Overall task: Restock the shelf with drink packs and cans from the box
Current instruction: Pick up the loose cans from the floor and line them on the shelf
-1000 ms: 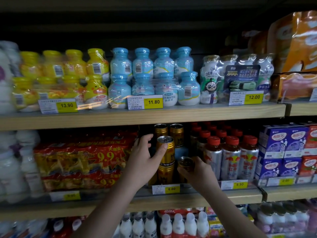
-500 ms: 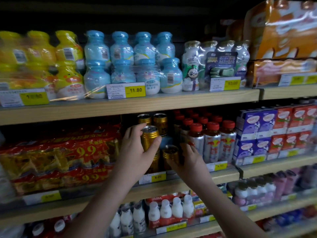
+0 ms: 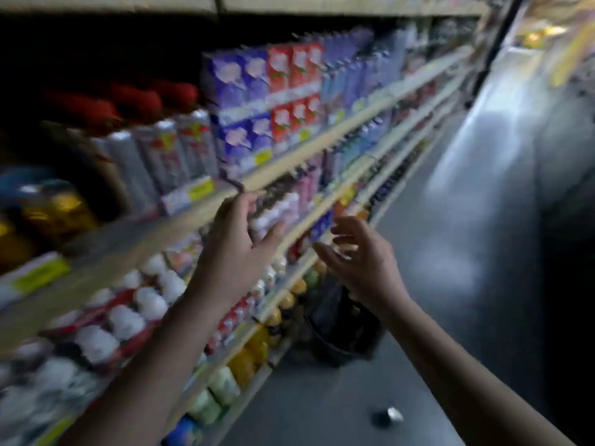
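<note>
The view is blurred by motion. My left hand point(image 3: 236, 249) is open, fingers spread, in front of the shelf edge point(image 3: 128, 239), holding nothing. My right hand point(image 3: 360, 257) is also open and empty, out over the aisle. The gold cans point(image 3: 54, 210) stand on the shelf at the far left, away from both hands. Red-capped bottles point(image 3: 167, 149) stand next to them. A dark basket or box point(image 3: 344, 326) sits on the floor below my right hand, its contents too dark to tell.
Purple and red drink cartons point(image 3: 257, 91) fill the shelf further right. White-capped bottles point(image 3: 128, 317) and yellow and green bottles point(image 3: 244, 358) line the lower shelves. A small shiny object point(image 3: 388, 416) lies on the grey aisle floor point(image 3: 450, 284).
Both hands have let go of the gold cans and pulled back from the shelf, open. The view has swung right and down toward the aisle and the floor container.
</note>
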A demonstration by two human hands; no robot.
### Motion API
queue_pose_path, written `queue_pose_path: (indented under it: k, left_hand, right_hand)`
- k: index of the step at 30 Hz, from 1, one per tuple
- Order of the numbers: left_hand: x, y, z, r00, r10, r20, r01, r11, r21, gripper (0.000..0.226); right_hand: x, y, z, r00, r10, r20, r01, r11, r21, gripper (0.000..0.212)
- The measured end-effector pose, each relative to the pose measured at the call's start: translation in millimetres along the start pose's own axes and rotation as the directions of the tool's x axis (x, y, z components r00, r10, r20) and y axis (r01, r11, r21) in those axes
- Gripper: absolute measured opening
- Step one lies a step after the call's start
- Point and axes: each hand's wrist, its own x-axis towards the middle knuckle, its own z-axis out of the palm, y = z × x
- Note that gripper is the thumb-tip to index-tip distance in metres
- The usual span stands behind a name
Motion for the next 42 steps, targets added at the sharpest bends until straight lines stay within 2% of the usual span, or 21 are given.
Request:
queue_pose_path:
  k: [4,7,12,19,26,30,32,37,42]
  left_hand:
    - [-32,-6,97,0.978,-0.032,0.208,0.043,0.998,-0.051,0.054]
    - [-61,-18,160,0.916,-0.097,0.389,0.119,0.992,-0.032,0.055]
    - [-112,-65,255,0.817,-0.279,0.504,0.256,0.96,0.116,0.056]
    - [-206,-163,376,0.684,-0.495,0.536,0.41,0.869,0.278,0.055]
    - [-316,-310,482,0.531,-0.687,0.497,0.552,0.725,0.413,0.059]
    - [-381,-390,538,0.46,-0.752,0.473,0.577,0.657,0.485,0.066]
    - [-414,-429,568,0.446,-0.767,0.462,0.568,0.641,0.516,0.07]
    - [-477,-506,621,0.463,-0.779,0.423,0.531,0.626,0.572,0.08]
    - [-510,-545,646,0.458,-0.757,0.465,0.498,0.652,0.571,0.072]
  right_hand:
    - [-54,84,-60,0.978,0.202,-0.062,-0.209,0.966,-0.15,0.043]
    - [-92,143,-95,0.945,0.319,-0.079,-0.328,0.922,-0.207,0.047]
    - [-139,251,-115,0.874,0.482,-0.065,-0.484,0.849,-0.21,0.047]
    - [-189,401,-76,0.773,0.634,0.022,-0.613,0.755,-0.233,0.048]
    - [-267,557,13,0.679,0.732,0.058,-0.692,0.664,-0.282,0.055]
    - [-311,641,65,0.656,0.751,0.082,-0.695,0.642,-0.324,0.06]
    - [-334,683,90,0.652,0.754,0.082,-0.69,0.634,-0.349,0.062]
    - [-375,765,139,0.631,0.77,0.1,-0.691,0.615,-0.379,0.067]
    - [-394,827,168,0.625,0.773,0.105,-0.675,0.603,-0.425,0.076]
